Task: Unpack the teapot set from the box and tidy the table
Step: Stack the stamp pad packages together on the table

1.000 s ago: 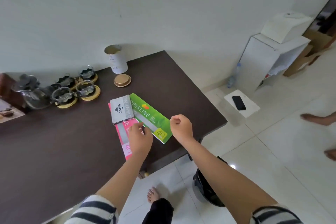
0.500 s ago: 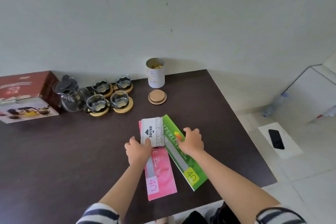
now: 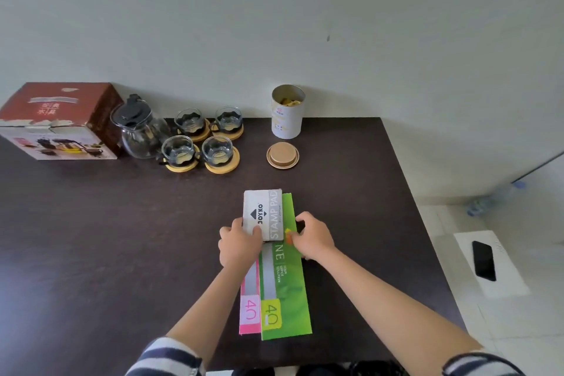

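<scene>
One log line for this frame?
phase: tidy | left hand: on stamp pad box | right hand: on green pack | teapot: unpacked

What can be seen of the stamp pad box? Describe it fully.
The stamp pad box is a small flat carton, white on one half and grey on the other, printed "JOYKO" with a dark diamond logo and "STAMP PAD". It looks like cardboard and appears closed. It lies on the far ends of the pink packet and green packet on the dark table. The left hand touches its near left corner; the right hand rests beside it on the green packet.
</scene>
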